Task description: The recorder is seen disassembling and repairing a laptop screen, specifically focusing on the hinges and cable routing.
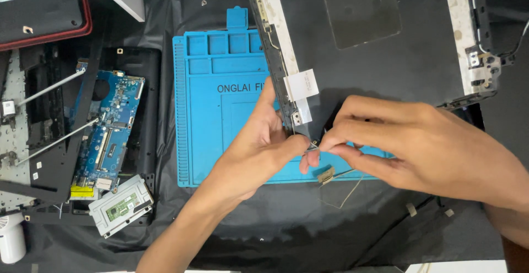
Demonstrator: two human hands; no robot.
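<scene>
At centre I see a thin pale wire (340, 191) with a small tan tab (326, 175) on it, its upper end pinched between both of my hands just below the lower corner of a dark laptop lid panel (352, 58). My left hand (264, 146) comes up from the bottom edge, its thumb resting along the panel's pale metal side strip (281, 41) and its fingertips closed on the wire's end. My right hand (402, 143) enters from the right, thumb and forefinger closed on the same small end piece, so that the two grips touch; I cannot tell what the piece itself is, as the fingers hide it. The free wire trails down onto the black sheet (308, 229) that covers the bench. Under the panel's left edge lies a blue work mat (220, 124) with small compartments along its top. Well apart to the left, a blue circuit board (107, 130) sits in a black laptop base (138, 85), with a grey touchpad module (121, 204) just below it. A red-edged laptop shell (41, 8) occupies the top left corner, and a metal hinge bracket (479, 58) shows at the panel's right edge.
</scene>
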